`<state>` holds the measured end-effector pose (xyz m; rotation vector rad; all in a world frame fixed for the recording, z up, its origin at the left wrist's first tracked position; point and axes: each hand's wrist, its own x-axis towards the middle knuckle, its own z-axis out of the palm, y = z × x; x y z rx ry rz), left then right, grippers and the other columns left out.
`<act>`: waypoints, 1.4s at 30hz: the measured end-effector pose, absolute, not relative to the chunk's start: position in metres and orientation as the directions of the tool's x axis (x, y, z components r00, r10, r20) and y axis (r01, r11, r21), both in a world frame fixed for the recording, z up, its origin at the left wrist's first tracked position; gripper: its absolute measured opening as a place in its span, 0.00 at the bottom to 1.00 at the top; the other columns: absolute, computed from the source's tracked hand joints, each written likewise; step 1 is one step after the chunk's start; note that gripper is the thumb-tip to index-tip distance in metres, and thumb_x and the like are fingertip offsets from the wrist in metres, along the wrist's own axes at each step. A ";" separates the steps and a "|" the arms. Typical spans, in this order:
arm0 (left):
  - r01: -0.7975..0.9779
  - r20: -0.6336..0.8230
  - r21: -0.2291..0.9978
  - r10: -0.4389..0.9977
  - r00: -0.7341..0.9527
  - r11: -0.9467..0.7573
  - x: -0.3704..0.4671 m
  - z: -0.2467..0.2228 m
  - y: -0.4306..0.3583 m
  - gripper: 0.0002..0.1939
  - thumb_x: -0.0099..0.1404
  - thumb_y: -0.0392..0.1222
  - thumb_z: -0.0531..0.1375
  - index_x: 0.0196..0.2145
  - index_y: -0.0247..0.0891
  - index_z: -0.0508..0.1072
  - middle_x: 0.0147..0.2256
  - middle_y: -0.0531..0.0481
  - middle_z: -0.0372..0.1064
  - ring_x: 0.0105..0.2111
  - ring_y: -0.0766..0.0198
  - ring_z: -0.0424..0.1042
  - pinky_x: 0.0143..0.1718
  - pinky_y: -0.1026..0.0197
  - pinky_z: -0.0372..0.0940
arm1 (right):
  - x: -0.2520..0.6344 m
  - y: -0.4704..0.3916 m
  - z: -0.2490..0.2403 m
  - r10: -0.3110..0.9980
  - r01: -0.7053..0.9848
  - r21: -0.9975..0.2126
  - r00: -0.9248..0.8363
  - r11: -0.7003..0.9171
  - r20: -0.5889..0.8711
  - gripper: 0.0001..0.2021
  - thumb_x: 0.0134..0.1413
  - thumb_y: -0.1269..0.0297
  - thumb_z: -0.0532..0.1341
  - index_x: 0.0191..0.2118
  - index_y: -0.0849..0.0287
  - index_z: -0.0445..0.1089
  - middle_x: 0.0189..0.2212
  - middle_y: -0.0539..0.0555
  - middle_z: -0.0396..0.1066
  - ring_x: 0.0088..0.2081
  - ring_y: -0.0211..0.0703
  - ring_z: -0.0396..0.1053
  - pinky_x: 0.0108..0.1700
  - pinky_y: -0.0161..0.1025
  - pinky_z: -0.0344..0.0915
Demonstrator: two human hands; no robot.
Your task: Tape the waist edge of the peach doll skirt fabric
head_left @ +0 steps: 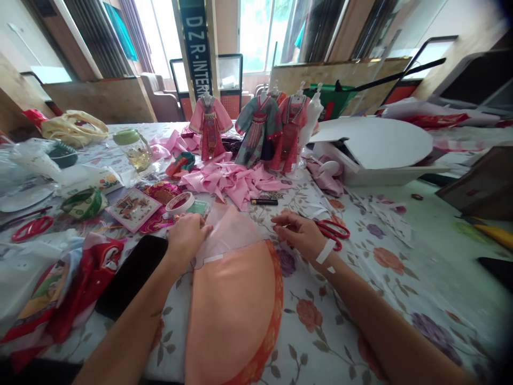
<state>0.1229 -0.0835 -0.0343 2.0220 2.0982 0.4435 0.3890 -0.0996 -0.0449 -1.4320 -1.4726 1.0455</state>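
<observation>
A peach fabric piece (232, 310) with a curved orange patterned border lies flat on the table before me. Over its top end is a sheer pale pink fabric (232, 230), with a small white strip at its lower left edge. My left hand (186, 238) is closed at the left edge of the sheer fabric, fingers curled and partly hidden. To the right of the fabric, my right hand (300, 232) hovers with loosely bent fingers apart, nothing visible in it. Bits of white tape (325, 251) stick to my right wrist. Red-handled scissors (334, 232) lie beside that hand.
Doll-sized dresses on stands (256, 128) rise behind a pink fabric heap (236, 179). A tape roll (180, 203), a black phone (132, 275), a glass jug (134, 149) and red scissors (32, 228) lie leftward. A white round board (372, 141) stands back right.
</observation>
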 end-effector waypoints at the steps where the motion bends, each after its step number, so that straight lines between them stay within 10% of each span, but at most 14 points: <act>1: 0.928 0.063 0.372 0.997 -0.045 0.018 0.122 -0.036 -0.083 0.10 0.55 0.47 0.58 0.26 0.38 0.73 0.29 0.45 0.73 0.33 0.53 0.71 0.31 0.59 0.58 | 0.388 -0.100 -0.044 0.999 0.305 -0.952 -0.035 0.005 -0.006 0.17 0.42 0.57 0.62 0.37 0.64 0.70 0.19 0.49 0.64 0.19 0.36 0.60 0.18 0.33 0.56; 13: 0.705 0.213 0.673 0.971 0.105 -0.224 0.127 -0.039 -0.078 0.17 0.58 0.35 0.52 0.43 0.37 0.73 0.32 0.52 0.73 0.30 0.64 0.71 0.31 0.64 0.64 | 0.347 -0.078 -0.003 0.928 0.107 -0.983 -0.328 -0.148 -0.176 0.11 0.60 0.61 0.55 0.46 0.60 0.63 0.27 0.54 0.72 0.23 0.36 0.70 0.19 0.28 0.61; 21: 0.626 0.409 0.463 0.778 0.477 -0.627 0.131 -0.049 -0.082 0.23 0.62 0.26 0.47 0.48 0.39 0.73 0.51 0.47 0.69 0.53 0.59 0.65 0.58 0.51 0.55 | 0.333 -0.038 -0.011 0.881 0.169 -0.962 -0.393 -0.213 -0.264 0.32 0.58 0.38 0.45 0.57 0.58 0.58 0.24 0.56 0.74 0.23 0.42 0.72 0.20 0.31 0.64; 30: 0.609 0.411 0.291 0.672 0.616 -0.738 0.133 -0.046 -0.091 0.21 0.62 0.26 0.49 0.49 0.39 0.70 0.52 0.45 0.68 0.48 0.58 0.68 0.52 0.51 0.62 | 0.334 -0.032 -0.023 0.928 0.233 -0.956 -0.281 -0.180 -0.243 0.25 0.53 0.44 0.57 0.24 0.65 0.73 0.21 0.58 0.72 0.20 0.36 0.67 0.18 0.29 0.59; 42: 0.697 0.261 0.357 0.783 0.564 -0.622 0.121 -0.040 -0.104 0.13 0.65 0.31 0.51 0.40 0.39 0.74 0.42 0.46 0.72 0.43 0.60 0.70 0.44 0.59 0.66 | 0.352 -0.059 -0.030 0.958 0.271 -0.958 -0.236 -0.097 -0.163 0.12 0.42 0.59 0.65 0.21 0.63 0.73 0.16 0.49 0.66 0.19 0.33 0.61 0.21 0.31 0.58</act>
